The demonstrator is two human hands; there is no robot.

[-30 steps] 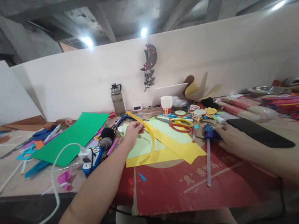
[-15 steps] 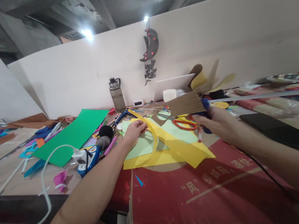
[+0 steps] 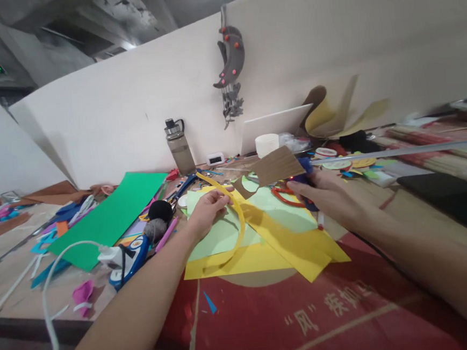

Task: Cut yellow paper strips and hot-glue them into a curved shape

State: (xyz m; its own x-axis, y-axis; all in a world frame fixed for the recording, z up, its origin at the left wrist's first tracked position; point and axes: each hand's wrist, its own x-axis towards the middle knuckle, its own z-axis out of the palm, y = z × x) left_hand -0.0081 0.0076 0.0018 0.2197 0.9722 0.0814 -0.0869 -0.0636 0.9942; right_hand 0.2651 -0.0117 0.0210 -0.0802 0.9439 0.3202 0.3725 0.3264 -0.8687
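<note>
My left hand (image 3: 210, 212) pinches a narrow yellow strip (image 3: 241, 223) between thumb and fingers; its far end sticks out beyond the hand and the near part curls down over the sheets. My right hand (image 3: 323, 187) is closed around a blue glue gun (image 3: 308, 190) with a small red light. A long clear glue stick (image 3: 377, 154) runs out behind it to the right. Brown corrugated cardboard (image 3: 279, 166) sits at the gun's front and hides its nozzle. Below lie pale green sheets (image 3: 214, 233), a yellow sheet (image 3: 244, 260) and a wide yellow strip (image 3: 293, 246). Orange-handled scissors (image 3: 286, 198) lie partly hidden.
Red printed cardboard (image 3: 260, 313) covers the near table. Left are a green sheet (image 3: 111, 217), a blue-and-white power strip (image 3: 131, 264) with a white cable, and yarn balls (image 3: 159, 210). A bottle (image 3: 180, 149) stands by the wall. Dark flat object (image 3: 450, 204) lies right.
The right hand has drawn slightly left and down with the glue gun, and the cardboard has tilted. The yellow strip in the left hand now hangs in a longer curve. The view has shifted a little.
</note>
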